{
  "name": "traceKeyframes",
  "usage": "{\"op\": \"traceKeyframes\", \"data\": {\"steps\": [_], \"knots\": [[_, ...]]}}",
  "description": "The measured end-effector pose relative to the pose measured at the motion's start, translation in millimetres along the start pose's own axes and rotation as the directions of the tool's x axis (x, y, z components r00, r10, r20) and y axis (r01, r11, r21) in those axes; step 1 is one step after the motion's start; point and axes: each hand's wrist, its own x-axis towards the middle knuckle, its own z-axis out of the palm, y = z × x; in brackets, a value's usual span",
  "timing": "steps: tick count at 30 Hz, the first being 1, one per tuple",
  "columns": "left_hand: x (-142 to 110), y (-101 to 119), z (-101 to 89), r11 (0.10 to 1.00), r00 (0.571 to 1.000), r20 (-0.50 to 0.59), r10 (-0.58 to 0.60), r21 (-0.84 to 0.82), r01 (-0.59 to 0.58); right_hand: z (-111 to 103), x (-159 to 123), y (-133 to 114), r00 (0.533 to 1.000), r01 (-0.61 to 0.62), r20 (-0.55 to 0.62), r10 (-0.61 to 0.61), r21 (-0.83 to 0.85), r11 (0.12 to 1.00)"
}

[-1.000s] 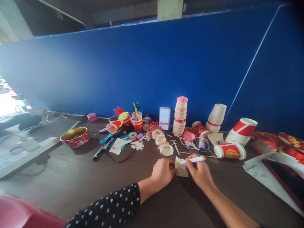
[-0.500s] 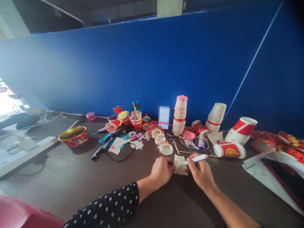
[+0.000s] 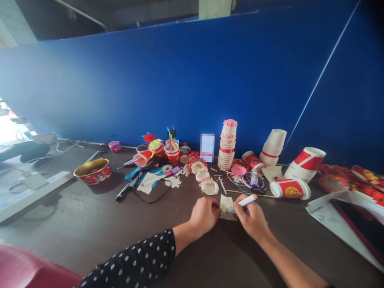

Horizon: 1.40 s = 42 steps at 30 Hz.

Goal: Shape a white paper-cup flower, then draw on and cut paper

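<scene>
A small piece of cream paper [image 3: 227, 208] lies on the dark table top [image 3: 168, 244], with yellowish marks on it. My left hand [image 3: 205, 216] presses or pinches its left edge. My right hand [image 3: 253, 219] grips a white marker [image 3: 247, 201] with an orange end, and the marker's tip meets the paper. The tip itself is hidden by my fingers. A dark dotted sleeve [image 3: 129, 260] covers my left forearm.
Beyond my hands stand scalloped paper cup rims [image 3: 209, 187], stacked paper cups [image 3: 227, 145], a fallen red cup [image 3: 289, 189], pens, scissors and scraps. A gold-rimmed red bowl [image 3: 92, 171] sits to the left. A blue partition [image 3: 180, 88] rises behind the table.
The marker has tilted lower and its tip has moved onto the paper. The paper has shifted slightly, and my hands have drawn closer around it.
</scene>
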Motion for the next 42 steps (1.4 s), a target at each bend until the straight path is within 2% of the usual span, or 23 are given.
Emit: {"op": "traceKeyframes", "data": {"steps": [16, 23, 31, 42], "knots": [[0.6, 0.2, 0.5, 1.0, 1.0, 0.01, -0.005, 0.018, 0.005, 0.3, -0.2, -2.5, 1.0, 0.001, 0.006, -0.001, 0.059, 0.998], [2.2, 0.5, 0.4, 0.999, 1.0, 0.025, -0.018, 0.03, 0.017, 0.2, -1.9, -4.8, 0.999, -0.016, -0.04, 0.02, 0.095, 0.995], [1.4, 2.6, -1.0, 1.0, 0.999, 0.037, -0.015, 0.023, 0.014, -0.8, -3.5, -6.9, 0.999, -0.027, -0.041, 0.034, 0.155, 0.988], [1.2, 3.8, -2.9, 0.998, 0.998, 0.057, 0.005, 0.064, -0.008, -1.2, -3.3, -10.1, 0.996, -0.018, -0.083, 0.031, 0.159, 0.987]]}}
